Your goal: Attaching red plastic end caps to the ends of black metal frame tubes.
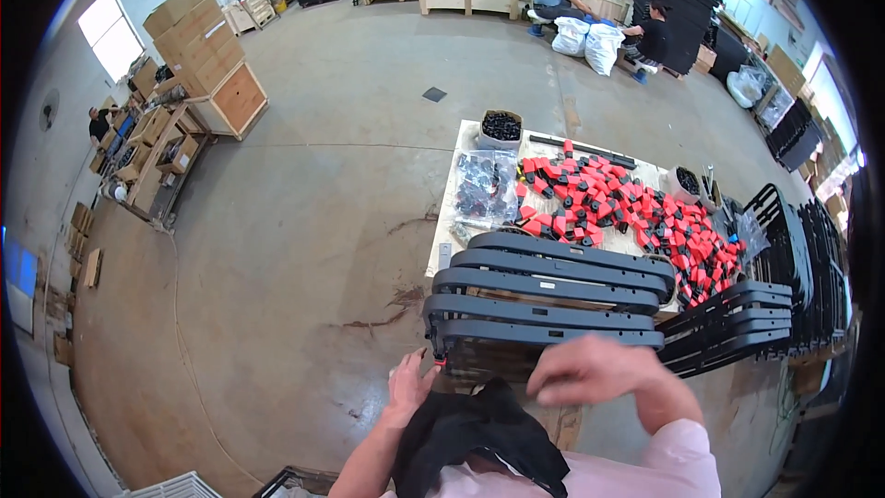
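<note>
Several long dark grey frames [544, 306] with rounded ends stand side by side in front of me, against the near side of the table. My left hand [410, 390] is at the left end of the nearest frame. Its fingers are apart, with the tips beside a small red piece [440, 362] at that frame's lower corner; whether they touch it I cannot make out. My right hand [590, 369] hangs in front of the nearest frame's right half, bent at the wrist. Motion blurs its fingers, and anything in them is hidden.
A wooden table [446, 223] bears a heap of red-and-black plastic pieces [599, 194], a clear bag of parts [486, 186] and a box of black parts [501, 129]. More black frames [737, 323] stand at the right. Two people sit by white sacks [604, 46] far off.
</note>
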Available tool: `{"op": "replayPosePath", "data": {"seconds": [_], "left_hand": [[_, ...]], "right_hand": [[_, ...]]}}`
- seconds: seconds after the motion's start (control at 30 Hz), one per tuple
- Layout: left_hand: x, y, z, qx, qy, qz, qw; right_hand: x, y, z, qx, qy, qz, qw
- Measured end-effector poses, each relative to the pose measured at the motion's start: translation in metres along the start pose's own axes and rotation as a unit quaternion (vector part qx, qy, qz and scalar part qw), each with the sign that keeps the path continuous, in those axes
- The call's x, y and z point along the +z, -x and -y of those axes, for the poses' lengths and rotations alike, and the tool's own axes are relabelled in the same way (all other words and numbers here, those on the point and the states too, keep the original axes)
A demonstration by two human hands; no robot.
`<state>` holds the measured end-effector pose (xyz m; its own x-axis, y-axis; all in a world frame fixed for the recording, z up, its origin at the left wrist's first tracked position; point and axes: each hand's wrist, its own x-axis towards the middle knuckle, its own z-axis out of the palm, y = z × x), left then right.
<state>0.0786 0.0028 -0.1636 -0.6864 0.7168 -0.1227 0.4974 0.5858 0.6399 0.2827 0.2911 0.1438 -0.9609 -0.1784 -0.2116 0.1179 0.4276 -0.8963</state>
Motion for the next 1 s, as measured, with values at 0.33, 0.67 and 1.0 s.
{"op": "replayPosePath", "data": {"seconds": [0.33, 0.67, 1.0], "left_hand": [[-0.009, -0.009, 0.063, -0.112, 0.112, 0.034, 0.987], [-0.041, -0.009, 0.142, -0.221, 0.121, 0.047, 0.966], [-0.049, -0.049, 0.136, -0.158, 0.092, 0.069, 0.981]], "right_hand": [[-0.207, -0.226, -0.182, 0.116, 0.228, -0.295, 0.921], [-0.216, -0.339, -0.371, 0.343, 0.45, -0.116, 0.816], [-0.242, -0.326, -0.411, 0.353, 0.476, -0.094, 0.8]]}}
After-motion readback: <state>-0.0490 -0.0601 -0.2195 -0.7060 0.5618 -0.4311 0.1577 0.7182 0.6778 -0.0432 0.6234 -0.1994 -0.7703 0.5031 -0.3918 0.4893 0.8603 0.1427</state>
